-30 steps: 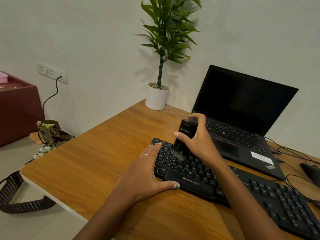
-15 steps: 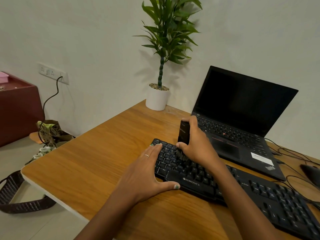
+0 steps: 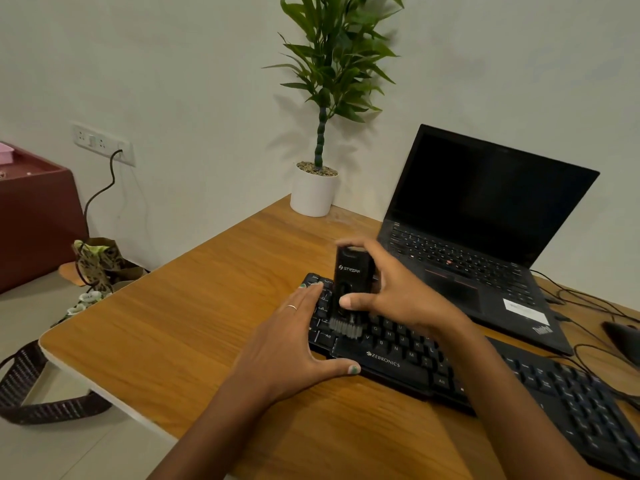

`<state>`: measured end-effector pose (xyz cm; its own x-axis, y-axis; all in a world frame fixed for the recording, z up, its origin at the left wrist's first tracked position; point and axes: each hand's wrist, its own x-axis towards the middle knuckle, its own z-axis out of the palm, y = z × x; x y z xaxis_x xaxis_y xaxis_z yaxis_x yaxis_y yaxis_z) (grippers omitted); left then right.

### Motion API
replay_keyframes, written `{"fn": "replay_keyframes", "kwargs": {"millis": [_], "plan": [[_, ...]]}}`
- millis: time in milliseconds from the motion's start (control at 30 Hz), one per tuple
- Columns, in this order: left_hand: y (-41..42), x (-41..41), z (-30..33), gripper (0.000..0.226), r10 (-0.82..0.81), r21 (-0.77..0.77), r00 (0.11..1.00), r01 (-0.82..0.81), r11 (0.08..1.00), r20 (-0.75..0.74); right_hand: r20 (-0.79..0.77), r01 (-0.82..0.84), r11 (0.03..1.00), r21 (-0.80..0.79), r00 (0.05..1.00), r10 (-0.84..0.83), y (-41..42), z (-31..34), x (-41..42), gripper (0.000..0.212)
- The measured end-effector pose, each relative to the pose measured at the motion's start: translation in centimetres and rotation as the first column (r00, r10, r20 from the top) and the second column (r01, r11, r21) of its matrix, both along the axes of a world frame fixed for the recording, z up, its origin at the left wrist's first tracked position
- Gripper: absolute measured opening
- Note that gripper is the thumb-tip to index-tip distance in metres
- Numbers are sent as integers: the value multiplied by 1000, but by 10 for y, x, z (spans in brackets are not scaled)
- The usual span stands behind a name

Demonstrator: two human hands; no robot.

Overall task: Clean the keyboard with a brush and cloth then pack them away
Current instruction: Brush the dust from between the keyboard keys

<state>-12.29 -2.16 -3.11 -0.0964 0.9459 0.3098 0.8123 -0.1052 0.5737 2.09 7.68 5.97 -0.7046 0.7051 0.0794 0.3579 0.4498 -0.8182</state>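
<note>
A black keyboard (image 3: 398, 362) lies slantwise on the wooden desk (image 3: 194, 327). My right hand (image 3: 401, 292) grips a black cleaning brush (image 3: 351, 289) upright, its grey bristles touching the keys at the keyboard's left end. My left hand (image 3: 287, 348) rests flat at the keyboard's left edge, fingers straight along the side and thumb against the front rim. No cloth is in view.
An open black laptop (image 3: 485, 244) stands behind the keyboard. A potted plant (image 3: 315, 188) sits at the desk's far corner. Cables (image 3: 581, 306) and a mouse (image 3: 623, 336) lie at the right. A bag and a strap (image 3: 41, 403) are on the floor to the left.
My right hand has swept the brush leftward and toward me across the keys, turning it upright. My left hand has stayed at the keyboard's left edge.
</note>
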Motion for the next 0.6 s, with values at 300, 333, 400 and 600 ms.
{"fn": "replay_keyframes", "kwargs": {"millis": [300, 333, 400, 600], "plan": [[1, -2, -1, 122, 8, -17, 999, -7, 1000, 37, 25, -6, 999, 40, 1000, 4, -7, 4, 4, 67], [2, -3, -2, 123, 11, -22, 999, -10, 1000, 39, 34, 38, 996, 78, 999, -41, -6, 3, 4, 68], [2, -3, -2, 124, 18, -31, 999, -17, 999, 38, 51, 175, 958, 227, 980, -192, -5, -2, 1, 69], [4, -4, -4, 126, 7, -25, 998, -6, 1000, 64, 22, -23, 999, 23, 1000, 22, -12, 1, 8, 69]]}}
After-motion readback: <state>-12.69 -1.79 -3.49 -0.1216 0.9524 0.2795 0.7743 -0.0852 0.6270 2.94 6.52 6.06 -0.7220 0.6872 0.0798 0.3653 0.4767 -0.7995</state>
